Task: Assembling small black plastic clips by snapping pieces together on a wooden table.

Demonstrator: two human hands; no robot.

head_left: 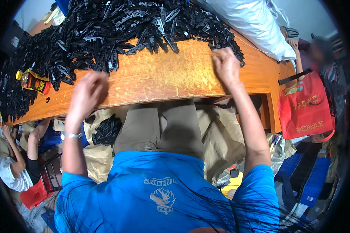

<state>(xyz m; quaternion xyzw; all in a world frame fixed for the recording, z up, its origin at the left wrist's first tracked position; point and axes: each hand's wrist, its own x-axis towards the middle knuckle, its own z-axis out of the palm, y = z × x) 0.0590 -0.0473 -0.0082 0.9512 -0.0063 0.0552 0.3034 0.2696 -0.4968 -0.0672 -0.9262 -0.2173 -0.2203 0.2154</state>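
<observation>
A large heap of black plastic clip-like parts (101,35) covers the far and left side of a wooden table (163,73). My left hand (88,93) hovers over the table's near edge, left of the middle. Its fingers are curled together and slightly blurred; whatever they might hold is hidden. Farther right, my right hand (227,66) is beside the heap's right end, close to a few of the black parts. Bent inward, its fingers look closed, and I cannot make out anything between them.
A bottle with a yellow cap (33,81) lies against the heap at left. A white sack (252,25) rests at the back right. A red bag (305,106) hangs by the table's right end. Other people sit at far left and far right. More black parts (107,131) lie below the table edge.
</observation>
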